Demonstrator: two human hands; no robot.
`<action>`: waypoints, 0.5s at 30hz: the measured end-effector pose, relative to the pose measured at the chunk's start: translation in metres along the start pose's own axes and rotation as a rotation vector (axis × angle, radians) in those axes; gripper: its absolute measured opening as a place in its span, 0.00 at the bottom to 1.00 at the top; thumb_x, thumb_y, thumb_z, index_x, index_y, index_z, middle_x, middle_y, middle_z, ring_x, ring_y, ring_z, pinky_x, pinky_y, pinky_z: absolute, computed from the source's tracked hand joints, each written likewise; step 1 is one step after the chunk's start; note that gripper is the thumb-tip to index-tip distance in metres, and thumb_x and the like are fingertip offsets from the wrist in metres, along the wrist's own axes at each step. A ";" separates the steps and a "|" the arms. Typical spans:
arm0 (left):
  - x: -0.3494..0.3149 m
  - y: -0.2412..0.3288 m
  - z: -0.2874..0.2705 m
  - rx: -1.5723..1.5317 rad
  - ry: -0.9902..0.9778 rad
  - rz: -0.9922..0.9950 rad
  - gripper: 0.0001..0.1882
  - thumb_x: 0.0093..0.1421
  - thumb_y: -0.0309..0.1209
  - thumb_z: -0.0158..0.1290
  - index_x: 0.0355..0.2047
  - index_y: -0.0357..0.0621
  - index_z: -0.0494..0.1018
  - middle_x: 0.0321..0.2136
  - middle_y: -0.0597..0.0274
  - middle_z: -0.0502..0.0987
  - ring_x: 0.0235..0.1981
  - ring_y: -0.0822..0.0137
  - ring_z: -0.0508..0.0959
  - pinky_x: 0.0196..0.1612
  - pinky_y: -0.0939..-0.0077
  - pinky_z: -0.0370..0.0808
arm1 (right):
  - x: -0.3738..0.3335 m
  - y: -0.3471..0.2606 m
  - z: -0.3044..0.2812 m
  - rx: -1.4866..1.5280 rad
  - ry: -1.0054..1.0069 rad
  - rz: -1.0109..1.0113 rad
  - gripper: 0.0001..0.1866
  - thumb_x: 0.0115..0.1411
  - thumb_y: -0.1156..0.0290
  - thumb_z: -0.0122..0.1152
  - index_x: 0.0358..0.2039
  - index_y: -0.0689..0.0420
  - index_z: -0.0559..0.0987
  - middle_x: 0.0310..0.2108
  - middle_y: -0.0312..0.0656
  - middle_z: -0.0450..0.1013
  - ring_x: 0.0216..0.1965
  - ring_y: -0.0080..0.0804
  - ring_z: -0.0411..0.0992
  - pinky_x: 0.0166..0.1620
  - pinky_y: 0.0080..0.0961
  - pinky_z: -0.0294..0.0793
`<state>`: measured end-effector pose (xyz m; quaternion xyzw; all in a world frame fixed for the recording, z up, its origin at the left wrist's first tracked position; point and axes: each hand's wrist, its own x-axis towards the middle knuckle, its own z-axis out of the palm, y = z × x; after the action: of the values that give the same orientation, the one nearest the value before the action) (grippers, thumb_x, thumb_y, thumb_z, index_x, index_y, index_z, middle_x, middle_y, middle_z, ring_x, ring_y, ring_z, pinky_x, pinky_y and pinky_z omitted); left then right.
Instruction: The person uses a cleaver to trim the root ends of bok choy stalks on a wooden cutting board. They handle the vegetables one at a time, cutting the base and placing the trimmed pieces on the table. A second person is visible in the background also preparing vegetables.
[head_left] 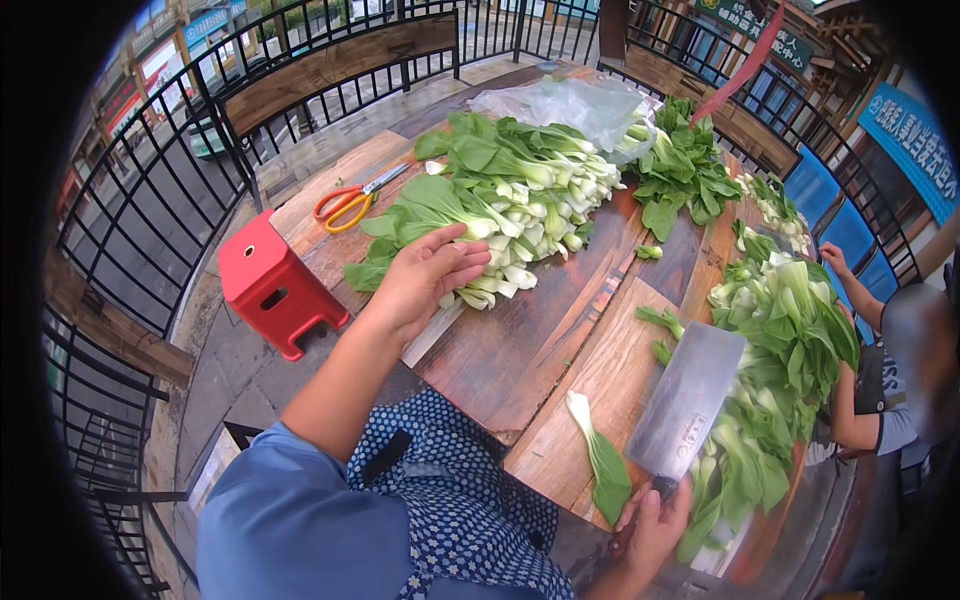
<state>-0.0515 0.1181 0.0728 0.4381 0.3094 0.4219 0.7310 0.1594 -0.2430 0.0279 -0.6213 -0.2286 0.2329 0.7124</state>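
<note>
You are outdoors, on what looks like a paved terrace beside a street, in daylight. Black metal railings [457, 45] with wooden panels [340, 65] fence you in, and through the bars on your left you can see a grey road [180, 195] and a parked-looking car [208, 138]. Buildings with a blue sign [912, 150] and a green sign [752, 32] face you beyond the fence. Your wooden bench [545, 345] stands over stone paving [235, 385], near a red plastic stool [280, 270]
</note>
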 end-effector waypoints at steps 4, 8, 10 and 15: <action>-0.010 -0.003 0.006 0.079 -0.022 0.023 0.26 0.74 0.30 0.52 0.69 0.36 0.61 0.50 0.52 0.80 0.47 0.68 0.82 0.51 0.74 0.80 | -0.003 -0.001 -0.002 -0.001 0.019 0.005 0.30 0.70 0.72 0.60 0.69 0.66 0.63 0.33 0.41 0.71 0.19 0.21 0.67 0.19 0.16 0.67; -0.024 -0.019 0.017 0.260 -0.114 0.166 0.21 0.75 0.31 0.52 0.65 0.40 0.67 0.45 0.61 0.81 0.37 0.76 0.77 0.42 0.81 0.74 | -0.003 -0.002 -0.006 0.042 -0.005 0.067 0.27 0.71 0.76 0.59 0.67 0.65 0.64 0.34 0.43 0.73 0.21 0.23 0.69 0.22 0.20 0.71; -0.037 -0.039 0.028 0.370 -0.223 0.183 0.19 0.74 0.28 0.52 0.63 0.40 0.69 0.48 0.61 0.79 0.41 0.74 0.77 0.47 0.78 0.75 | -0.001 -0.001 -0.007 0.027 -0.033 0.057 0.27 0.71 0.77 0.58 0.67 0.65 0.64 0.36 0.42 0.74 0.22 0.23 0.70 0.23 0.21 0.71; -0.065 -0.063 0.072 0.928 -0.681 0.599 0.24 0.64 0.23 0.59 0.61 0.40 0.73 0.59 0.51 0.75 0.60 0.53 0.76 0.60 0.63 0.73 | 0.000 0.000 -0.009 0.038 -0.044 0.049 0.29 0.71 0.76 0.59 0.69 0.63 0.63 0.37 0.40 0.74 0.24 0.22 0.71 0.24 0.21 0.72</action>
<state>0.0001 0.0162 0.0523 0.8849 0.0751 0.2675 0.3737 0.1650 -0.2501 0.0264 -0.6078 -0.2247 0.2682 0.7128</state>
